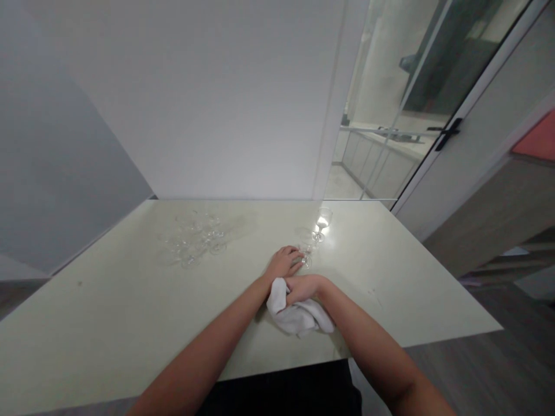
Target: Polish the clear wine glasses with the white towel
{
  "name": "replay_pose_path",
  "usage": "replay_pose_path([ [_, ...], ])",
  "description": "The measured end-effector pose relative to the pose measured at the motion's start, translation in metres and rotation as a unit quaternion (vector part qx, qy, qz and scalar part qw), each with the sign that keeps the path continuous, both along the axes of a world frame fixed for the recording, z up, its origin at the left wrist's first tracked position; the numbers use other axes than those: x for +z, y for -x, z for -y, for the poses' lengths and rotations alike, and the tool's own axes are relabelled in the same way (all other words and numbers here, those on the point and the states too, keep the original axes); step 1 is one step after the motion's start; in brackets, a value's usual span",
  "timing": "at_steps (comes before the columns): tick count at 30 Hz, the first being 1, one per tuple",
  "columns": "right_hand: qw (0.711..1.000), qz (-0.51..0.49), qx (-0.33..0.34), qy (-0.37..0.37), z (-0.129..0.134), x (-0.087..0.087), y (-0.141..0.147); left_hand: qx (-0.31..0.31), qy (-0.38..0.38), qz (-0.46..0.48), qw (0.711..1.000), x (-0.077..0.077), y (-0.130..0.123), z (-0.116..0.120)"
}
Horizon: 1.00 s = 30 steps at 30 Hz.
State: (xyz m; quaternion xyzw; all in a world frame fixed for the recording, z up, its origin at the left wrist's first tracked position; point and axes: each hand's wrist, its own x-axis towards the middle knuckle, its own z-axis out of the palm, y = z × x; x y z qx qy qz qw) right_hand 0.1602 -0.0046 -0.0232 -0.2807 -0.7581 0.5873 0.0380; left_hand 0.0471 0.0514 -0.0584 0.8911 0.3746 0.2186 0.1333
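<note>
My left hand (283, 263) reaches across the table with its thumb and fingers at the stem of a small clear wine glass (306, 258), which stands upright. Just behind and to the right of it is another wine glass (324, 218), upright, with a bright reflection behind it. My right hand (302, 288) is closed on a white cloth (299, 319), which hangs in folds below it near my left wrist. The fingers of my right hand are partly hidden by the cloth.
A group of several clear glasses (197, 240) stands on the left part of the pale table (130, 323). A white wall (225, 104) rises at the table's back edge. To the right is a glass-paned door with a black handle (448, 134).
</note>
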Motion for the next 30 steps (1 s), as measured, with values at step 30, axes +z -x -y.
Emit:
replay_pose_path([
  [30, 1.0, 0.018, -0.011, -0.005, -0.003, -0.009, 0.001, -0.218, 0.008, 0.015, 0.976, -0.002, -0.036, -0.026],
])
